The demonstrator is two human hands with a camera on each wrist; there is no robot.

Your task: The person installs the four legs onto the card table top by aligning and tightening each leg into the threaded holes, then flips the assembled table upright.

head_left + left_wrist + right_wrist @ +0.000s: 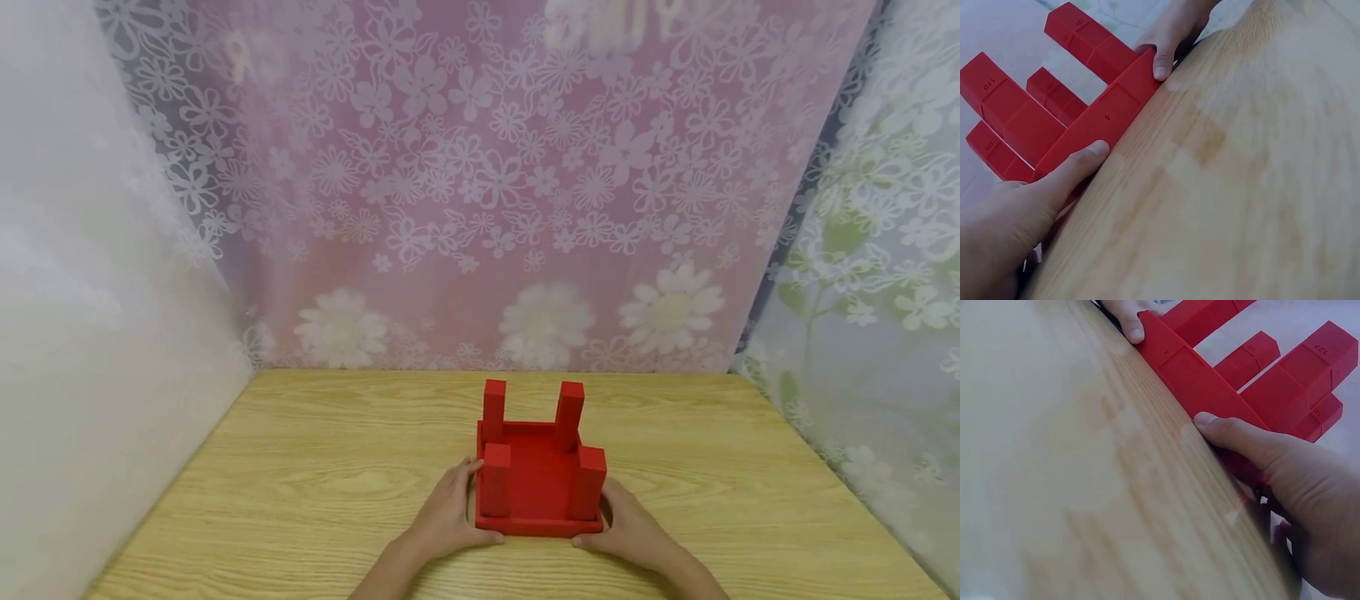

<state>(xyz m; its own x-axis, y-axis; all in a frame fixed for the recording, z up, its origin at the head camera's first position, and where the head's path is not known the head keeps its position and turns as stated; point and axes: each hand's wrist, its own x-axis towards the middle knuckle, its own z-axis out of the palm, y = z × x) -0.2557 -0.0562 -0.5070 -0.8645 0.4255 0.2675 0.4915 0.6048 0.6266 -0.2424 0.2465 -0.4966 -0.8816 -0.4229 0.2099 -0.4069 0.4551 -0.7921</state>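
A small red square base with upright corner posts [536, 483], like an upturned little table, sits low on the wooden surface. My left hand [448, 518] grips its near left corner, with the thumb along the front edge and the fingers on the left side. At the near right corner my right hand [633, 527] holds it the same way. In the left wrist view the base's front side [1107, 115] shows between both thumbs. Raised numbers mark some post ends [1325, 347] in the right wrist view. Fingers beneath or behind the base are partly hidden.
The wood-grain tabletop [337, 467] extends around the red piece. A pink flowered curtain [487, 183] hangs along the back edge. Pale sheets stand at the left side [112, 292] and right side [877, 333].
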